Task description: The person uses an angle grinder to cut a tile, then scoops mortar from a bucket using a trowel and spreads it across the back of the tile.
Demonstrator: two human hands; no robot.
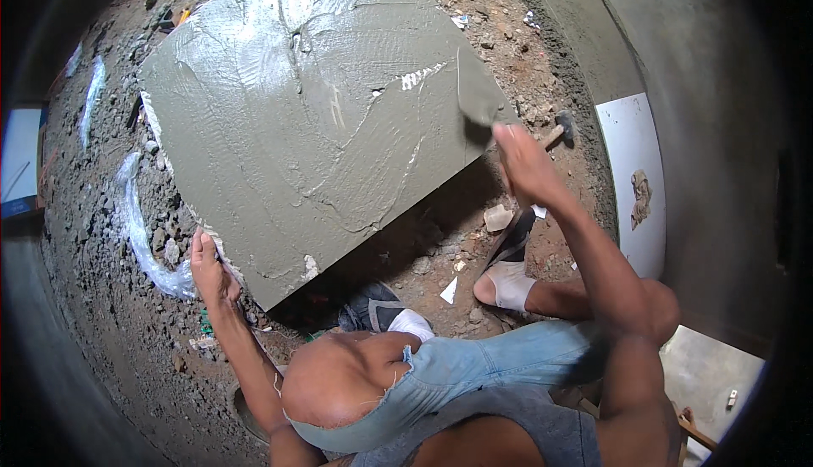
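So there's a big square tile [313, 120] tipped up on its lower edge over the rubble, back side facing the camera and buttered all over with wet grey mortar [254, 86]. The coat is thick and glossy, full of curved sweep marks and ridges, with a few thin spots where the white tile shows through near the right edge and the bottom corner. The left hand [210, 268] is down at the lower left corner, fingers curled around the tile's edge and gripping it to prop the slab up. The right hand [523, 162] is clenched around the handle of a trowel [481, 94], whose flat grey blade lies against the right edge of the tile, smeared the same colour as the mortar. The ground [110, 315] underneath is rough reddish-brown dirt mixed with broken stones and chunks, plus some crumpled clear plastic sheeting [140, 230] snaking along to the left of the tile. Just behind the right hand there's a hammer [561, 128] lying on the dirt, dark head and wooden handle. Off to the right a smooth white tile [633, 187] lies flat with a dried blob of mortar on it, beside a smooth grey cement surface. The person's knee in frayed denim shorts and a foot in a white sock and sandal [508, 276] sit below the tile.
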